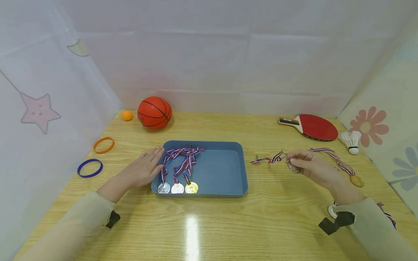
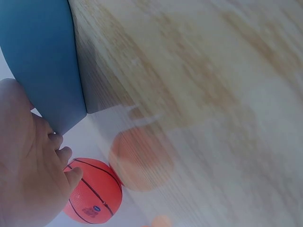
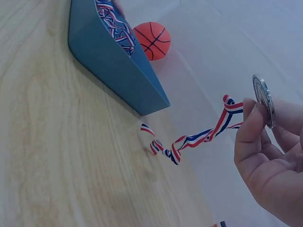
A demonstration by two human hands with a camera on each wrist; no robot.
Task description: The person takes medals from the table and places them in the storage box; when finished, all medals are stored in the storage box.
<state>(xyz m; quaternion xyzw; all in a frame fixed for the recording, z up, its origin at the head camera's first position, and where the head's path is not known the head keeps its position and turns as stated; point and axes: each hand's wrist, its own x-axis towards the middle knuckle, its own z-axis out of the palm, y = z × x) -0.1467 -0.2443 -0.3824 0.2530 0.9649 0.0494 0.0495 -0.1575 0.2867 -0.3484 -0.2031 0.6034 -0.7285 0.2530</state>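
While aloft, right fingers [image 1: 302, 155] pincer-like on medal [image 3: 263, 100].

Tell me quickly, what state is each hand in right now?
Left hand: open at the left edge of the tray, holding nothing.
Right hand: closed, pinching a silver medal with its ribbon trailing.

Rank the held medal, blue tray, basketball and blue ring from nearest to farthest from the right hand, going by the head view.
1. Held medal: in the fingers of the right hand.
2. Blue tray: to the hand's left.
3. Basketball: behind the tray's left end.
4. Blue ring: far left, past the left hand.
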